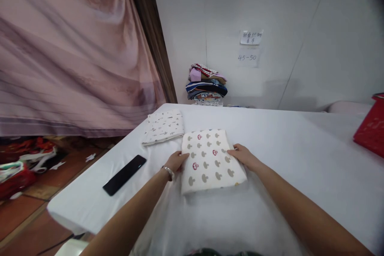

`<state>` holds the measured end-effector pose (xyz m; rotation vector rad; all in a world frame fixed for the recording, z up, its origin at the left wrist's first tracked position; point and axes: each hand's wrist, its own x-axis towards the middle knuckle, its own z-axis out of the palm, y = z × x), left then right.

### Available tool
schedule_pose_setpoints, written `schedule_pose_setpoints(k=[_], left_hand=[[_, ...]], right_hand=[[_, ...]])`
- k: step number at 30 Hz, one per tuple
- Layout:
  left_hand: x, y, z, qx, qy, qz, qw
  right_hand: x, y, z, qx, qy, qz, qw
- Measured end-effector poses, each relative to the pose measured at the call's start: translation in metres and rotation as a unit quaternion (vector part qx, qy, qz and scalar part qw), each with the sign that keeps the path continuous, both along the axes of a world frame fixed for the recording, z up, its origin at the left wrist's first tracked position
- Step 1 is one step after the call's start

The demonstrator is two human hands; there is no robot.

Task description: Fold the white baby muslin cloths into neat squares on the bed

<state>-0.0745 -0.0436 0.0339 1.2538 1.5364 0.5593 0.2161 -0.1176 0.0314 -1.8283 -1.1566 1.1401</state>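
A folded cream cloth with grey and red mushroom prints point(208, 160) lies on the white table point(285, 160) in front of me. My left hand point(176, 161), a bracelet on its wrist, grips the cloth's left edge with the fingers curled on it. My right hand point(243, 155) grips the cloth's right edge the same way. A second folded cloth, white with small grey marks point(163, 127), lies just beyond and to the left, apart from both hands.
A black phone point(124, 174) lies near the table's left edge. A stack of folded clothes point(206, 85) stands against the far wall. A red bag point(372, 128) sits at the right edge. Pink curtain point(69, 48) and floor clutter point(27, 164) are at left.
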Motion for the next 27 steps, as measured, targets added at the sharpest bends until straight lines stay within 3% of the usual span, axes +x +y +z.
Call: schedule_pose_setpoints(k=[8, 11, 15, 18, 22, 27], left_hand=[[0.006, 0.001, -0.002, 0.011, -0.011, 0.009, 1.0], [0.013, 0.0, 0.003, 0.028, -0.013, 0.033, 0.999], [0.024, -0.005, 0.012, 0.049, -0.049, 0.06, 0.996], [0.036, -0.009, 0.017, 0.088, -0.076, 0.061, 0.991], [0.06, -0.019, 0.022, 0.159, -0.095, 0.02, 0.983], [0.09, -0.042, 0.032, 0.229, -0.073, -0.044, 0.97]], right_hand=[[0.007, 0.004, -0.002, -0.051, 0.191, 0.007, 0.98], [0.001, 0.004, 0.001, -0.014, 0.177, 0.014, 0.984], [-0.004, 0.0, 0.013, 0.048, 0.025, 0.003, 0.999], [-0.011, -0.006, 0.029, 0.086, -0.143, 0.035, 0.985], [-0.026, -0.016, 0.049, 0.112, -0.361, 0.084, 0.922], [-0.045, -0.032, 0.058, 0.144, -0.492, 0.114, 0.851]])
